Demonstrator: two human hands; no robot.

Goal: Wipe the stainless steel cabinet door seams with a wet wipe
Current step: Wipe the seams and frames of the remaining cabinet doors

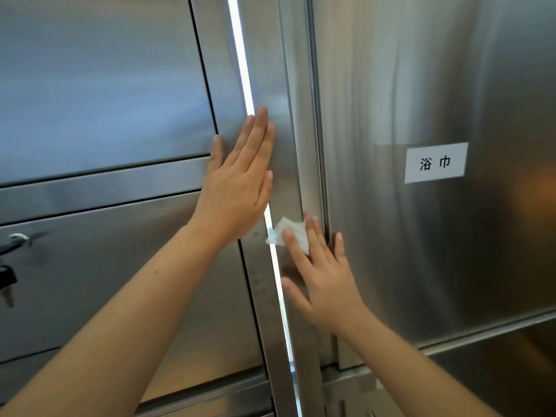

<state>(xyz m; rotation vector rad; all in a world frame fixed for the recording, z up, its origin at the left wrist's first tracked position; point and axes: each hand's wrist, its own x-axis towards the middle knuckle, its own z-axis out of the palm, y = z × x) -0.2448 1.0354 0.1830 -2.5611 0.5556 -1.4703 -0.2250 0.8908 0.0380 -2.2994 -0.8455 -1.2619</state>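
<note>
- Keys (7, 284) hang at a lock on the far-left door.
- Left hand (237, 188) lies flat, fingers straight, on the steel post (270, 94), gripping nothing.
- Wipe (290, 233) is pressed onto the post by the right hand (325, 278), fingers spread, beside the seam (326, 206).
- White label (435, 162) is stuck on the right door (421, 251).
</note>
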